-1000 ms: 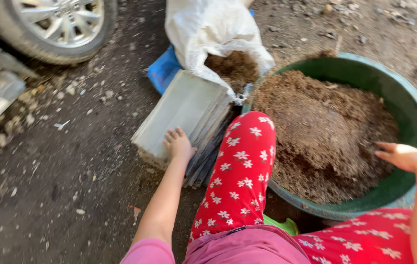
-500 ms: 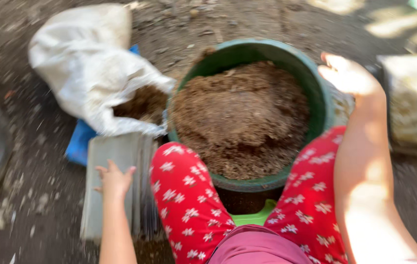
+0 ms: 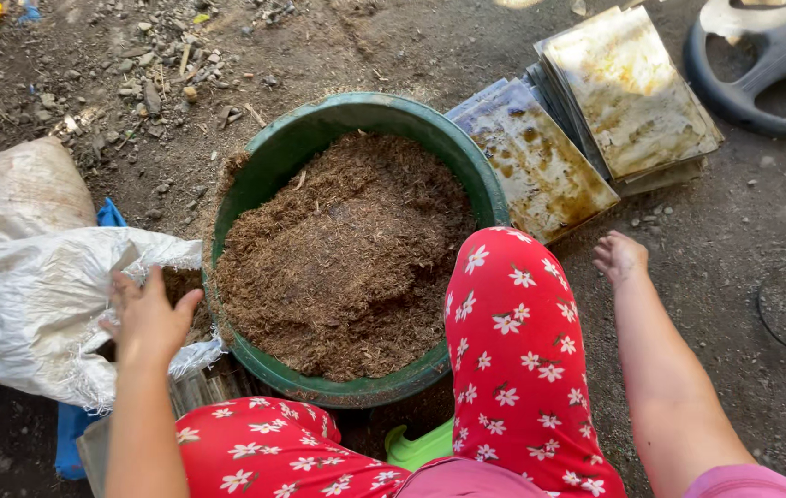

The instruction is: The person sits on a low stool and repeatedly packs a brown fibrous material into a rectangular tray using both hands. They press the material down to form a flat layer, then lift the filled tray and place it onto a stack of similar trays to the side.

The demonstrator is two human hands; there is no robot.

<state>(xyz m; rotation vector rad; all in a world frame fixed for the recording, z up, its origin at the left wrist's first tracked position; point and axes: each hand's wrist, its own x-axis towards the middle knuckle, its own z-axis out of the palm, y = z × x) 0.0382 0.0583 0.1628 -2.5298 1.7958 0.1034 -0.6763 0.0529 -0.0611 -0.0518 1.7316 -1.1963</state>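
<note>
A green tub [image 3: 275,157] is seen at the centre of the frame, filled with brown fibrous soil [image 3: 342,254] heaped toward its left side. At the left edge a white woven sack [image 3: 29,277] lies on the dirt ground [image 3: 734,249], its mouth turned toward the tub and some brown material visible inside. A blue sheet [image 3: 109,214] shows from under the sack.

The left hand [image 3: 147,318] is held at the lower left, just at the sack's mouth and beside the tub rim; its fingers are spread and nothing is gripped. Whether the sack is touched cannot be told. The right hand [image 3: 620,257] is set on the ground to the right of centre, loosely curled and empty, just below a stack of flat stained trays [image 3: 596,120] that lies at the upper right, touching the tub rim.

Two knees in red flowered trousers [image 3: 513,360] are bent at the bottom of the frame, the right one pressed against the tub. A light green object [image 3: 421,447] is partly seen between them. A dark steering wheel [image 3: 767,65] lies in the upper right corner, and small stones and litter are scattered at the upper left.
</note>
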